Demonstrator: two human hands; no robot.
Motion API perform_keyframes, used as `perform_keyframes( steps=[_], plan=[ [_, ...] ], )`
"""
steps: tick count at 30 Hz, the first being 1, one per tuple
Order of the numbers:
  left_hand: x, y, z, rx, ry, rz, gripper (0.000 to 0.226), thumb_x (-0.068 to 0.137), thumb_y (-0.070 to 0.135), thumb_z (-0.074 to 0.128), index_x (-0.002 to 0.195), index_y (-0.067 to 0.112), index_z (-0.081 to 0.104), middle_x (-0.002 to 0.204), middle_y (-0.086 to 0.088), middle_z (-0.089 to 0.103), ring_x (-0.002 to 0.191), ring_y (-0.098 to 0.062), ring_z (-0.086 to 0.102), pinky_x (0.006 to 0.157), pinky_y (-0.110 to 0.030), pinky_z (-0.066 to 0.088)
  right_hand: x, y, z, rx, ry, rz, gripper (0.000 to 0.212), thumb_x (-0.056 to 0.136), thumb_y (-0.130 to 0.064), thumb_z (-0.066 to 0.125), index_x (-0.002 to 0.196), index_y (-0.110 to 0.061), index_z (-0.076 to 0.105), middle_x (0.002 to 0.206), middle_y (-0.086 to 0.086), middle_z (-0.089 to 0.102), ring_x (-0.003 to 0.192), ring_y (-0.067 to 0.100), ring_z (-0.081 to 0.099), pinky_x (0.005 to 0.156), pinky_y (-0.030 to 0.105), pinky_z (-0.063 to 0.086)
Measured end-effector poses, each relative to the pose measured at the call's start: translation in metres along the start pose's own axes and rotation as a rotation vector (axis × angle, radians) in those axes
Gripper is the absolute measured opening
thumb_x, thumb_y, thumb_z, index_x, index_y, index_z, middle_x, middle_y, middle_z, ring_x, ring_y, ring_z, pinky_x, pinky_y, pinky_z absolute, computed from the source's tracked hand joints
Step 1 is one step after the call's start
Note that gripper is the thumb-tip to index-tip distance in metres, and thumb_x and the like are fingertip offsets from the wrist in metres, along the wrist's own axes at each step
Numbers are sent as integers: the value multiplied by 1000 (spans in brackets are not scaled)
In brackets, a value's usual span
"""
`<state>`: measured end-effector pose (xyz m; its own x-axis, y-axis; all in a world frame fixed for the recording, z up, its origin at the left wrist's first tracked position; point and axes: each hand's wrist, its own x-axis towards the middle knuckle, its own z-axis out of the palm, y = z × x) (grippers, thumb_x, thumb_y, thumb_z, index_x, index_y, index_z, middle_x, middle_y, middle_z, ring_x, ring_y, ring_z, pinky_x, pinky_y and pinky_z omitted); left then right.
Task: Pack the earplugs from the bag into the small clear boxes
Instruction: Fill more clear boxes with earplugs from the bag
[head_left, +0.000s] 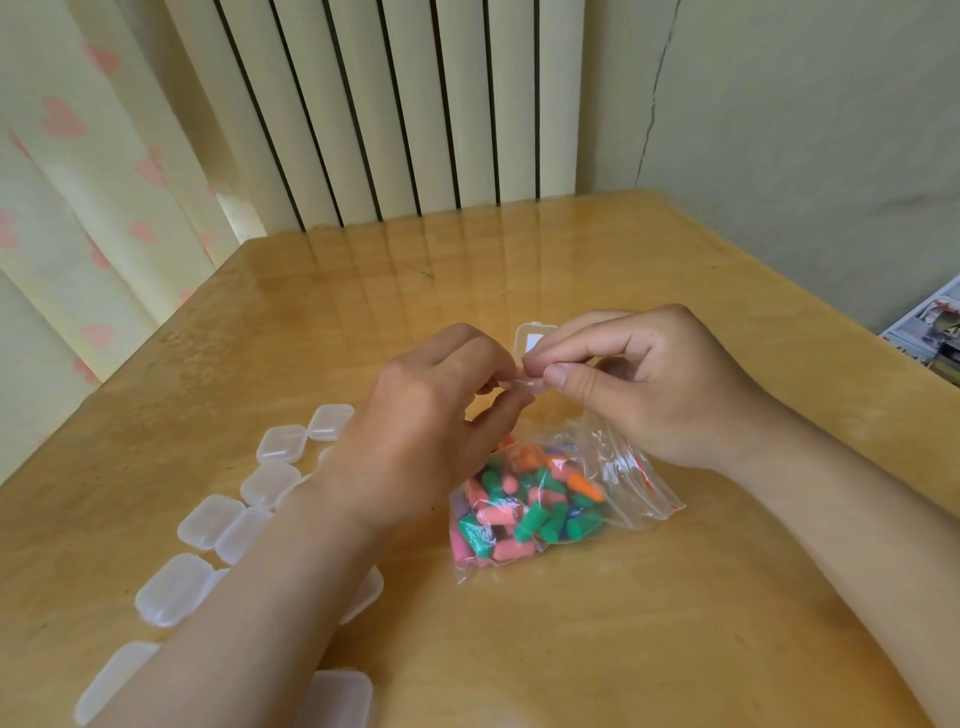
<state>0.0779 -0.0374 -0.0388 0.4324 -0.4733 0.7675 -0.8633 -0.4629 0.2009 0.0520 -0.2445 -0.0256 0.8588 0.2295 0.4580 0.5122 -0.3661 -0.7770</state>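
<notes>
Your left forearm (249, 613) lies across the spare boxes (174, 595) along the table's (675, 623) left edge; a careless sweep could push some off. Mid-table, the bag (636, 483) of earplugs (535, 504) sits just under your left hand (431, 410) and right hand (660, 384); both pinch one clear box (532, 340) by the fingertips, and prising too hard could flick it away. Count: one bag, one held box, about ten spares, some hidden, earplugs past counting

both hands (524, 395) pinching clear box (529, 340), earplug bag (540, 499)
</notes>
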Motion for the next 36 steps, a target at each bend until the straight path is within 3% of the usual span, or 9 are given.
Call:
perform_keyframes(
  steps=[8,12,15,18,20,25,28,32,36],
  plan=[
    [-1,1,0,62,-6,17,13,86,14,75,88,3,68,87,-4,64,69,-19,61,57,-38,53,-1,-2,1,24,-33,59,45,93,7,56,109,-33,70,103,-16,76,94,23,72,82,61,53],
    [-1,0,1,67,-15,18,13,88,15,74,89,3,69,89,-3,64,70,-19,62,56,-38,53,1,-3,0,67,115,16,38,83,0,58,105,-28,70,100,-7,76,89,20,69,69,48,60],
    [-1,-1,1,54,-14,20,14,89,16,73,90,2,69,89,-3,64,72,-20,63,56,-38,54,4,1,-3,60,267,-4,36,77,-12,71,109,-27,67,105,-3,69,98,12,67,80,40,62],
    [0,1,2,70,-11,39,14,89,15,72,91,1,70,90,-5,64,72,-22,63,55,-39,53,3,4,-11,-48,57,133,84,67,-36,83,143,-36,46,134,-8,58,119,4,60,99,29,52],
    [0,1,1,61,-15,51,14,90,15,72,93,1,70,91,-7,64,73,-22,64,56,-39,53,0,4,-9,-84,-93,174,101,70,-32,89,153,-38,31,141,-14,53,124,-1,56,105,28,48],
    [-1,2,2,78,-21,56,16,89,16,76,92,2,68,91,-7,64,74,-21,62,58,-39,53,1,0,0,-63,-4,52,66,77,-15,84,136,-28,57,120,-12,68,111,3,65,95,34,56],
    [-1,2,2,79,21,-23,28,86,25,79,98,3,66,93,-5,62,76,-17,61,60,-38,54,0,-1,1,-27,29,8,47,80,-5,82,122,-22,66,109,-7,73,103,5,70,90,30,58],
    [-3,3,1,11,-15,-135,37,86,32,77,110,7,65,98,-2,64,85,-13,62,72,-33,54,0,-2,2,21,57,-20,39,80,0,80,112,-21,70,105,-5,75,100,4,72,88,24,57],
    [-3,1,3,-43,-61,-129,23,89,23,76,105,7,71,94,-1,69,84,-13,65,73,-32,53,0,-2,4,50,73,-19,40,79,4,80,105,-26,71,103,-6,76,97,5,73,87,23,58]
  ],
)
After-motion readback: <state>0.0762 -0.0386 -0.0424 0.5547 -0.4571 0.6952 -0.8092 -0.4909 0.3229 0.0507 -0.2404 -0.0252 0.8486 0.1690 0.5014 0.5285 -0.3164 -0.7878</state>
